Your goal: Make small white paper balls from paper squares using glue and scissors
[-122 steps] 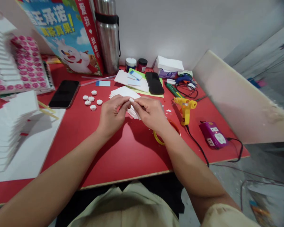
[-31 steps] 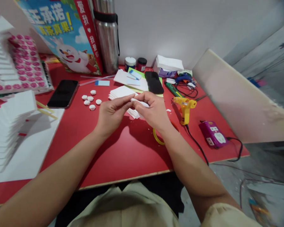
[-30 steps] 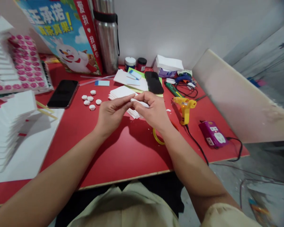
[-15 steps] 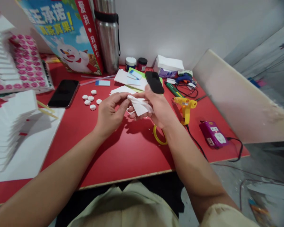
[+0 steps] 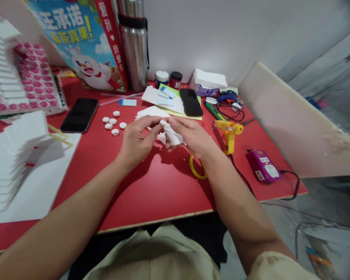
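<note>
A twisted piece of white paper (image 5: 173, 134) is held between my two hands above the red table (image 5: 151, 186). My left hand (image 5: 140, 138) pinches its upper left end with thumb and forefinger. My right hand (image 5: 192, 134) grips the other side, its thumb pressing from above and some fingers hidden underneath. Several small white folded pieces (image 5: 112, 121) lie to the left of my left hand. Behind my hands is a stack of white paper sheets (image 5: 153, 112). A yellow ring (image 5: 197, 171), perhaps a tape roll, lies partly hidden beside my right wrist.
To the right stand a yellow glue gun (image 5: 229, 136) and a purple power box (image 5: 264, 166), both with cables. A black phone (image 5: 79, 115) lies at left near fanned white pieces (image 5: 11, 163). A steel flask (image 5: 134, 50) and a dark phone (image 5: 190, 102) are farther back.
My right thumb and fingers have shifted left and closed in toward my left hand. The paper's flat, spread flap is now rolled and crumpled between my fingers.
</note>
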